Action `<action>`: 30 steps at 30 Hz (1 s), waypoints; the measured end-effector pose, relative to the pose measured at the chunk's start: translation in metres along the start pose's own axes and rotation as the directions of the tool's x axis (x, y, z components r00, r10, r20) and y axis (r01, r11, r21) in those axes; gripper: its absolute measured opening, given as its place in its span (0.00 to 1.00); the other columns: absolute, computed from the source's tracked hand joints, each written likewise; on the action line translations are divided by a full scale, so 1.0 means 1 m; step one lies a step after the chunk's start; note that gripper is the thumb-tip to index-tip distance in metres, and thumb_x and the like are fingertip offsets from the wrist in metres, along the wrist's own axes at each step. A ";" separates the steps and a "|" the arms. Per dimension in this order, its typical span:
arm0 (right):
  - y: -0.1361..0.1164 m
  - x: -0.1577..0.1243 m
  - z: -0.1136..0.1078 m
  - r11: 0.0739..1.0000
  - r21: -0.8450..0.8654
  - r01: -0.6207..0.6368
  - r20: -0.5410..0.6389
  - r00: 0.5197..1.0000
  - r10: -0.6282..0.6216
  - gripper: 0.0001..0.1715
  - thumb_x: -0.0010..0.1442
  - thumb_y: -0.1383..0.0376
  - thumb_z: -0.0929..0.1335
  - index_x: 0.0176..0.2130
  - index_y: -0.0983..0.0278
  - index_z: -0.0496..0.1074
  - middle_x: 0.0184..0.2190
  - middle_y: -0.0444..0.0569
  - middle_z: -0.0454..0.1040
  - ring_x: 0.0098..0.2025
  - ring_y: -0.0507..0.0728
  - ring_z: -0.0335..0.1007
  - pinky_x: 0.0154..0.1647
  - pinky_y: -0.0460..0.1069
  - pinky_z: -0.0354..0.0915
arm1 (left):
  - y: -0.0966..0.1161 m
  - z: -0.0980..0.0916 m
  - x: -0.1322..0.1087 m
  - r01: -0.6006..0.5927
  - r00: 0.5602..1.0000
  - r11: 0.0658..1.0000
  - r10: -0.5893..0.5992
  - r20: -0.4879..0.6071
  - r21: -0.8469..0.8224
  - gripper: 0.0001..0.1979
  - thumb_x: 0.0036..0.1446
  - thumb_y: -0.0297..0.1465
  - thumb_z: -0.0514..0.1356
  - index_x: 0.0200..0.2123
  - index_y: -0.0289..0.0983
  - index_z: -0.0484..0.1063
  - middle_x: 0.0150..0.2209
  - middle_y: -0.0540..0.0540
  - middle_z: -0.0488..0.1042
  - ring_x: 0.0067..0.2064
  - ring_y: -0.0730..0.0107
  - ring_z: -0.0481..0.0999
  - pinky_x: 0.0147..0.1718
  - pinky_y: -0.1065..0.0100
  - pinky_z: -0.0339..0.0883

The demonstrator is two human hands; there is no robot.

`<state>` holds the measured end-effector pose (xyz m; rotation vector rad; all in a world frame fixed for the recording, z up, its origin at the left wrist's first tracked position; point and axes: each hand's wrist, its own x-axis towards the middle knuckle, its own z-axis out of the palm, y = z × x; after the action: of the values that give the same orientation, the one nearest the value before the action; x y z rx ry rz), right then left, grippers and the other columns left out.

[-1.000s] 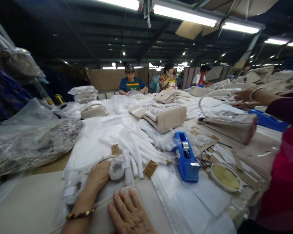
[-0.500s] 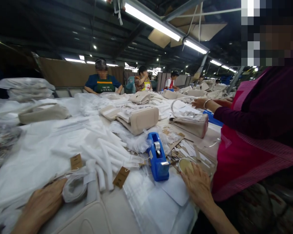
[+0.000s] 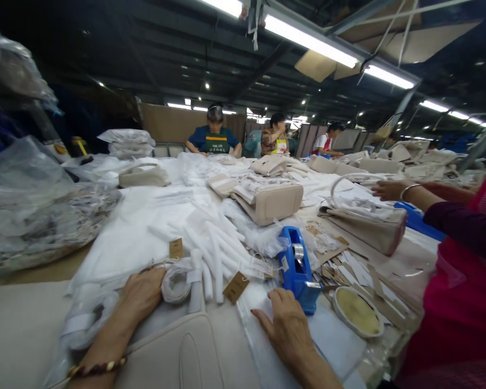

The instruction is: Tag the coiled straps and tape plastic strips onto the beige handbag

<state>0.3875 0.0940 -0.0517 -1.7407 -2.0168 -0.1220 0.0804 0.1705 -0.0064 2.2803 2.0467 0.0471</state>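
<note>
My left hand rests curled on white wrapping at the near left, its fingers closed against a rolled white bundle. My right hand lies flat with fingers spread on clear plastic sheets, just in front of a blue tape dispenser. A beige handbag lies between my arms at the near edge. Brown paper tags sit beside a pile of white paper rolls.
A round tin with yellow contents sits right of the dispenser. Beige bags and a handled bag stand mid-table. A co-worker in a pink apron reaches in from the right. Plastic sacks fill the left. Several people work at the far end.
My right hand has moved left from the round tin to the plastic sheets by the tape dispenser. The view has swung back left. My left hand stays on the white bundle.
</note>
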 end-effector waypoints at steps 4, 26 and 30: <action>-0.016 0.012 0.009 1.000 -0.003 -0.027 0.112 0.993 0.028 0.07 0.59 0.70 0.65 0.30 0.65 0.72 0.33 0.53 0.73 0.38 0.63 0.67 0.38 0.56 0.61 | 0.004 -0.003 -0.002 0.006 1.000 0.999 -0.007 0.016 0.038 0.17 0.60 0.25 0.41 0.37 0.34 0.70 0.42 0.39 0.77 0.46 0.55 0.75 0.41 0.60 0.61; -0.004 0.080 -0.116 -0.155 0.794 -0.588 0.607 0.776 0.172 0.13 0.35 0.66 0.75 0.23 0.63 0.71 0.23 0.46 0.74 0.22 0.50 0.66 0.23 0.44 0.63 | 0.002 0.005 -0.001 0.022 1.000 1.000 -0.022 0.004 0.013 0.17 0.63 0.26 0.42 0.40 0.34 0.71 0.43 0.39 0.77 0.47 0.55 0.74 0.42 0.57 0.60; 0.001 0.085 -0.139 -0.288 0.809 -0.512 0.557 0.824 0.101 0.28 0.32 0.71 0.75 0.38 0.55 0.76 0.22 0.42 0.73 0.19 0.47 0.63 0.19 0.40 0.60 | 0.000 0.006 -0.001 0.020 1.000 1.000 -0.020 -0.008 0.011 0.17 0.63 0.26 0.42 0.40 0.34 0.71 0.43 0.39 0.77 0.47 0.56 0.74 0.42 0.58 0.61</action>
<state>0.4218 0.1214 0.1057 -0.9315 -0.7771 1.6219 0.0810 0.1694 -0.0126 2.2697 2.0784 0.0431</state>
